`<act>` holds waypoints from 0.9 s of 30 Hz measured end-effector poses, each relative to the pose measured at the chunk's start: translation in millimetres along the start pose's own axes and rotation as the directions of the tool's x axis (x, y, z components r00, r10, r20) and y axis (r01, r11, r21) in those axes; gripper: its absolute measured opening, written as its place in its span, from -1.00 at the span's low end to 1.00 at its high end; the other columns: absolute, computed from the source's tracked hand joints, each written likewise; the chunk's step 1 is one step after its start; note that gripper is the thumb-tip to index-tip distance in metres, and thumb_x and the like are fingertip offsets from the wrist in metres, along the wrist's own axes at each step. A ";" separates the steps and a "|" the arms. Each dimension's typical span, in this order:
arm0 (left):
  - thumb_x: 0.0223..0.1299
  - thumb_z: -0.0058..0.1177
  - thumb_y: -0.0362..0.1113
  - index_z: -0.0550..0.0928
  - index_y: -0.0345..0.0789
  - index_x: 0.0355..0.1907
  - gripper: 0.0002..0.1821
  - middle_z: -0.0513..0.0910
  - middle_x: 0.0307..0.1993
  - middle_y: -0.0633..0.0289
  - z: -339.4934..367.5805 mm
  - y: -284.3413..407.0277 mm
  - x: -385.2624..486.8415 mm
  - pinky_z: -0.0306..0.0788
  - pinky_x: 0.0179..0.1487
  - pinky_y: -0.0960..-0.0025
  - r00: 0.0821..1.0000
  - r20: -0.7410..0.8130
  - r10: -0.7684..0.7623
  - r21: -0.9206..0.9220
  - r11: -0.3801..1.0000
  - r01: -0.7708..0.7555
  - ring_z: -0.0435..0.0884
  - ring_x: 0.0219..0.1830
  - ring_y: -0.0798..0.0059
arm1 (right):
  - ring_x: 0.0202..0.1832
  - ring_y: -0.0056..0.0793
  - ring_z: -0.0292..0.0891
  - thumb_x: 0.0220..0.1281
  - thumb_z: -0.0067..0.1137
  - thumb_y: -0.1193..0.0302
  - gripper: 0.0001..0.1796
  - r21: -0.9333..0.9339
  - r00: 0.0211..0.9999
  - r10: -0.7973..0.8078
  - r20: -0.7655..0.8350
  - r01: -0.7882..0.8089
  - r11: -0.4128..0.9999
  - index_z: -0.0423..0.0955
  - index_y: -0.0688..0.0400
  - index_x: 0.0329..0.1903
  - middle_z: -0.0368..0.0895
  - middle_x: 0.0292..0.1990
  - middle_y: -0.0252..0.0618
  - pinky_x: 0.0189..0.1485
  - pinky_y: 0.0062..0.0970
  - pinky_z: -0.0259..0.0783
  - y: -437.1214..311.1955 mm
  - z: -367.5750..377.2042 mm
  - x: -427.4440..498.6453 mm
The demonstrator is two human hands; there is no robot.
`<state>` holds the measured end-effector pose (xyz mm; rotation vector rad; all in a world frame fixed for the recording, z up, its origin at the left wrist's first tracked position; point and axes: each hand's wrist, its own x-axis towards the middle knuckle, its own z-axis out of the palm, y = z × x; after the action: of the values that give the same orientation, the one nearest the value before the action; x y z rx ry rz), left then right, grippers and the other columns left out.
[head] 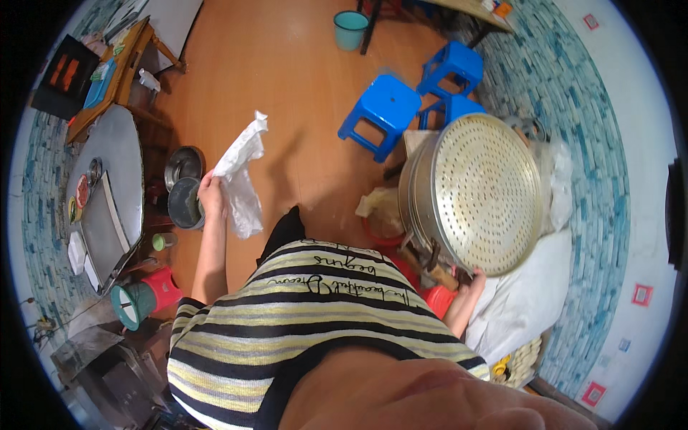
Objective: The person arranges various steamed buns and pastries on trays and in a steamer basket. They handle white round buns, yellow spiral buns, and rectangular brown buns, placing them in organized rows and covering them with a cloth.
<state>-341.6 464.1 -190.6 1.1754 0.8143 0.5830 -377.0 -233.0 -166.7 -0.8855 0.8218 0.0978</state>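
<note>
In my left hand (212,196) hangs a crumpled white cloth or thin plastic sheet (242,177), pinched near its side and held out over the floor. My right hand (472,282) grips the near rim of a large round metal steamer tray (486,193) with many small holes. Its perforated face is bare. Metal steamer rings (416,196) are stacked beneath it. A wooden handle (443,277) and a red plastic container (438,301) are close to my right wrist, partly hidden by the arm.
Blue plastic stools (382,113) stand ahead on the right. A teal bucket (350,32) is farther off. Left are a round metal-topped table (121,161), a steel basin (184,164), a dark pot (185,201) and a green bin (129,306). A white sack (521,301) lies beside the steamer.
</note>
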 end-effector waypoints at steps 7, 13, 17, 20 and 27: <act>0.15 -0.07 -0.51 0.55 -0.42 -0.24 -0.86 0.60 -0.32 0.23 -8.3 39.4 120.2 0.40 -0.18 0.55 0.983 -0.102 0.153 0.283 0.952 -0.118 0.53 -0.30 0.55 | -0.45 -0.10 0.46 -0.13 -0.05 0.35 -0.71 -0.044 0.946 -0.253 -0.200 0.249 0.967 0.34 0.28 -0.32 0.49 -0.36 -0.01 -0.50 -0.27 0.44 -17.6 151.8 -5.2; 0.15 -0.13 -0.54 0.54 -0.42 -0.27 -0.85 0.57 -0.39 0.27 37.5 70.4 300.4 0.36 -0.29 0.61 0.997 -0.038 0.060 -0.122 0.990 -0.064 0.50 -0.39 0.61 | -0.41 -0.16 0.43 -0.10 0.02 0.38 -0.85 -0.115 0.911 -0.385 -0.151 0.370 0.922 0.32 0.15 -0.45 0.39 -0.43 -0.20 -0.47 -0.19 0.46 -24.8 372.1 29.1; 0.16 -0.15 -0.54 0.52 -0.41 -0.26 -0.85 0.56 -0.38 0.26 110.4 120.4 395.6 0.39 -0.28 0.58 0.992 0.075 0.099 -0.129 0.988 -0.089 0.49 -0.38 0.62 | -0.29 -0.15 0.45 -0.15 0.00 0.40 -0.55 -0.050 0.977 -0.211 0.035 0.213 0.976 0.29 0.26 -0.09 0.45 -0.22 -0.07 -0.45 -0.27 0.44 -6.6 500.0 85.8; 0.15 -0.17 -0.55 0.50 -0.41 -0.24 -0.84 0.56 -0.38 0.25 181.5 148.9 462.2 0.41 -0.26 0.56 0.987 0.107 0.119 -0.230 0.969 -0.092 0.51 -0.37 0.59 | -0.40 -0.17 0.46 -0.13 -0.02 0.41 -0.49 -0.066 0.971 -0.112 0.210 0.129 0.989 0.30 0.34 -0.03 0.49 -0.30 -0.02 -0.46 -0.32 0.48 13.7 596.8 127.1; 0.10 -0.15 -0.55 0.49 -0.42 -0.27 -0.85 0.56 -0.36 0.23 290.9 173.5 587.5 0.43 -0.23 0.51 0.942 0.165 0.291 -0.070 0.956 -0.284 0.53 -0.33 0.53 | -0.64 -0.32 0.30 -0.17 0.02 0.37 -0.66 -0.117 0.933 0.078 0.350 -0.039 0.992 0.36 0.26 -0.25 0.35 -0.63 -0.24 -0.50 -0.25 0.44 31.0 754.2 263.4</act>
<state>242.4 802.1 -122.2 1.2947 0.4802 0.7228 244.3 265.1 -96.1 -0.9119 0.5070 0.3482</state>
